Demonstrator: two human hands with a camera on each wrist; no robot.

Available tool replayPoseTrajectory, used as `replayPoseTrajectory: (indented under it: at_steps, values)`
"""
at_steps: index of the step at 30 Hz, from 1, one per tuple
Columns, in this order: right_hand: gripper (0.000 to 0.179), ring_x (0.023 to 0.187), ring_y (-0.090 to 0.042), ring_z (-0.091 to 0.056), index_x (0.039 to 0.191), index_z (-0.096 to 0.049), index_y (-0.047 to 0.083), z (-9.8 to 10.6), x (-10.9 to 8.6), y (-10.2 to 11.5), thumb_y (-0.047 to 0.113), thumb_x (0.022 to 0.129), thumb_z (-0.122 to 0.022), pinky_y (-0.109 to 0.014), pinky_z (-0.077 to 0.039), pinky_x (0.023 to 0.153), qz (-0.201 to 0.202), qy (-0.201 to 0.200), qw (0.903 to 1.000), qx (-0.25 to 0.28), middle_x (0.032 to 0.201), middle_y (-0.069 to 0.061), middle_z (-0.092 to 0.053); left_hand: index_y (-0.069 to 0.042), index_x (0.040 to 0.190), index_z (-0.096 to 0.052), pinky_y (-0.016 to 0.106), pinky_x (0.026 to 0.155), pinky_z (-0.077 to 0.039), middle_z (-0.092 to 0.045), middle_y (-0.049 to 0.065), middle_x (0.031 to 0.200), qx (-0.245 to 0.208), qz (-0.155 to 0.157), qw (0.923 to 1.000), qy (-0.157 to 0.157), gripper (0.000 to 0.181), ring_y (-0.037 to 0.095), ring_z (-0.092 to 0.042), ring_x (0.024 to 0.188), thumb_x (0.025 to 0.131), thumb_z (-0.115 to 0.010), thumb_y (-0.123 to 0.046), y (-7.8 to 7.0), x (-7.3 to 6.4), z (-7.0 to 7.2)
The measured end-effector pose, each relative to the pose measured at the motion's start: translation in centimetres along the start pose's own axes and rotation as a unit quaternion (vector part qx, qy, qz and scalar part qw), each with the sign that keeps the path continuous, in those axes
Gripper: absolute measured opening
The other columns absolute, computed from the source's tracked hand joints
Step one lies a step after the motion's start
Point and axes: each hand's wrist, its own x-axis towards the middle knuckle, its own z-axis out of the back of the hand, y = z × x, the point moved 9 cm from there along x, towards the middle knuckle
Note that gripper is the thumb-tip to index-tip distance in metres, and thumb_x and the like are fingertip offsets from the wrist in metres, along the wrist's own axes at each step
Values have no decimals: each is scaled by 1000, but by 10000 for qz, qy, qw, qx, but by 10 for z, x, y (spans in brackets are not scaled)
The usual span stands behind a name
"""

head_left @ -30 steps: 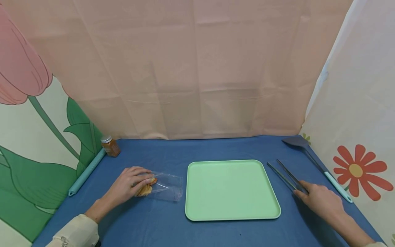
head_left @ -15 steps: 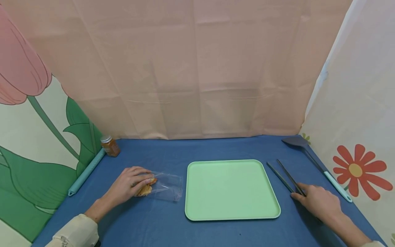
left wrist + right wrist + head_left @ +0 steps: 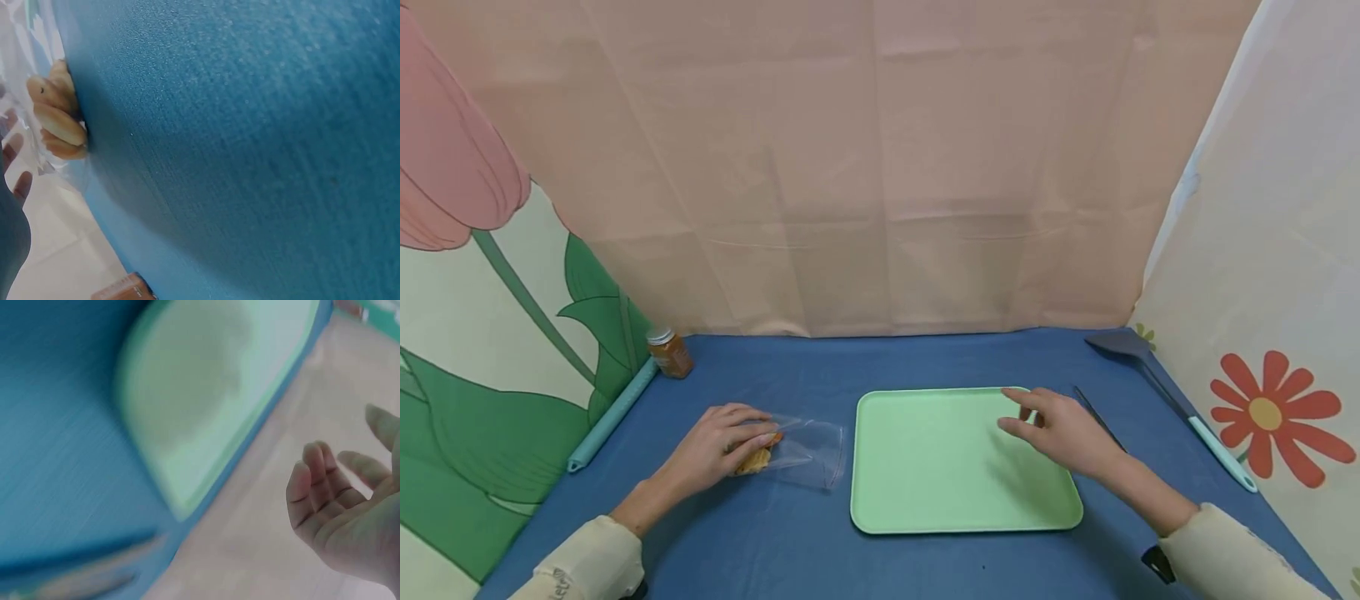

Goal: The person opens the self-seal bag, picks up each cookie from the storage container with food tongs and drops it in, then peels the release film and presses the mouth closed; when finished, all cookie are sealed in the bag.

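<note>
My left hand (image 3: 718, 446) holds a clear plastic bag (image 3: 820, 450) on the blue cloth, fingers over its left end and thumb at the near side. Tan, bread-like pieces (image 3: 59, 119) show inside the bag in the left wrist view; the hand partly covers them in the head view. Over the right part of a light green tray (image 3: 925, 467) hovers my right hand (image 3: 1063, 429), fingers spread and nothing in them. Tongs (image 3: 1099, 419) lie right of the tray, mostly hidden beneath that hand and forearm; they are blurred in the right wrist view.
A spatula (image 3: 1172, 400) with a dark head and pale blue handle lies along the right edge. At the back left stands a jar (image 3: 672, 354) of orange-brown contents, near a teal roll (image 3: 613, 417) along the left edge. A beige curtain (image 3: 880, 208) hangs behind.
My right hand has let go of the tongs, leaving them on the cloth, and has moved left over the tray. The left hand and bag stay in place.
</note>
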Motion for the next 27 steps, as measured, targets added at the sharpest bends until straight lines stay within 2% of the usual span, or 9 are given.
replayPoseTrajectory:
  at_steps: [4, 10, 15, 18, 22, 27]
  values:
    - [57, 77, -12, -59, 144, -57, 14, -38, 25, 36, 43, 96, -66, -25, -48, 61, 357, 416, 9968, 590, 98, 3, -63, -29, 118, -76, 52, 97, -43, -71, -5, 120, 31, -34, 10000, 0, 24, 20, -59, 116, 96, -69, -24, -3, 0, 0]
    - [47, 78, -11, -59, 135, -65, 16, -82, 53, 76, 38, 94, -70, -26, -48, 62, 484, 570, 9916, 1060, 101, 0, -65, -29, 118, -76, 52, 99, -42, -70, -5, 121, -4, 80, 10000, 45, 23, 19, -59, 117, 96, -68, -26, -4, 0, 2]
    - [46, 73, -8, -57, 133, -67, 15, -112, 70, 96, 38, 93, -70, -27, -47, 60, 484, 692, 9917, 971, 104, -3, -65, -29, 120, -75, 52, 101, -41, -70, -5, 122, -42, 125, 9999, 79, 24, 19, -59, 118, 97, -68, -27, -3, 1, 2]
    - [46, 77, -11, -59, 133, -67, 15, -127, 77, 106, 38, 93, -70, -28, -46, 60, 484, 758, 9925, 825, 106, -6, -66, -30, 119, -75, 52, 101, -42, -70, -6, 122, -42, 108, 9999, 52, 24, 19, -59, 117, 97, -68, -27, -3, 0, 1]
    - [43, 85, -16, -62, 130, -70, 16, -140, 85, 120, 37, 92, -71, -27, -45, 57, 556, 706, 9948, 489, 107, -9, -66, -31, 119, -75, 51, 100, -42, -70, -7, 122, -26, 85, 10000, 13, 24, 18, -59, 117, 96, -68, -27, -2, 0, 0]
    - [39, 79, -15, -57, 125, -73, 17, -148, 91, 137, 36, 91, -73, -24, -39, 50, 749, 529, 9958, -19, 102, -7, -66, -30, 118, -76, 51, 98, -42, -70, -6, 121, 5, -3, 10000, -46, 23, 19, -60, 116, 97, -68, -25, -3, 0, 1]
